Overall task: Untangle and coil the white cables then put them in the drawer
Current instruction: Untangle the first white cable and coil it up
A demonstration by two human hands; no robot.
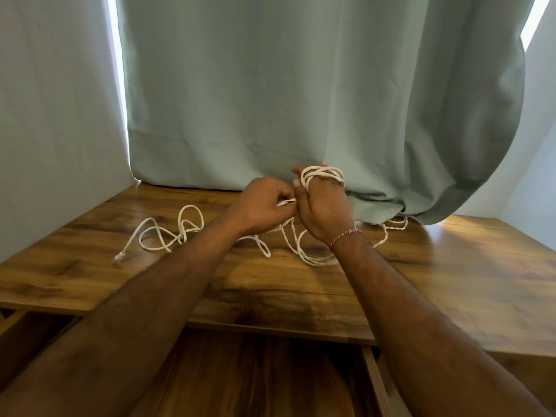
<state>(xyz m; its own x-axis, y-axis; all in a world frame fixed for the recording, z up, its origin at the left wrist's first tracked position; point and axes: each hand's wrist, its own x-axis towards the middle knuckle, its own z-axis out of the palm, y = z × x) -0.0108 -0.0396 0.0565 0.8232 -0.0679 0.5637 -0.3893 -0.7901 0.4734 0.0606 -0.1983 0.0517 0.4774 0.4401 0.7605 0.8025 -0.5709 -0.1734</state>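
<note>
Several turns of white cable are wound round the fingers of my right hand, which is raised above the wooden tabletop. My left hand sits just to its left and pinches a white cable end between thumb and fingers. More white cable lies in loose loops on the tabletop to the left, ending in a plug. Another twisted stretch of cable trails right, under the curtain. An open drawer sits below the front edge.
A pale green curtain hangs behind the tabletop and drapes onto its back right part. Walls close in on the left and right. The drawer's wooden side rail runs along its right.
</note>
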